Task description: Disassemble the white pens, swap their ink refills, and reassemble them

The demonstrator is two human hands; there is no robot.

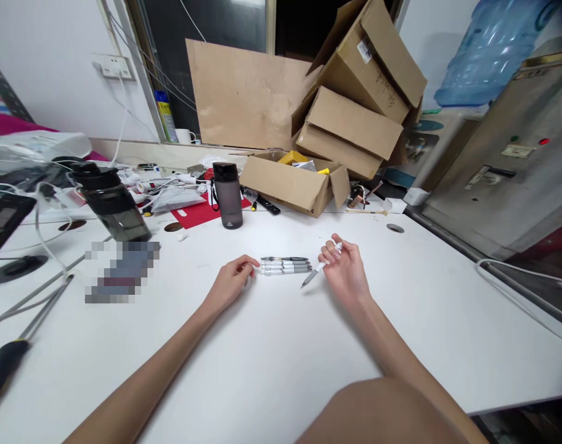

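Open brown cardboard box point(283, 183) at back of white desk point(244, 382); yellow objects point(294, 158) inside. Grey translucent bottle with black lid point(230, 200) left of box; contents unclear. Larger black-lidded translucent bottle point(114, 206) farther left. Right hand point(348, 274): fingers curled, clasping slim white-and-grey pen point(313, 274), tip pointing down toward left. Row of slim pens point(285, 267), mostly white and grey, side by side on desk between hands. Left hand point(232, 282): fingers loosely bent, released, at row's left end; contact with pens cannot be told.

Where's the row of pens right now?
Head view, centre of the white table: the row of pens lies between the left hand and the right hand, which holds another pen.
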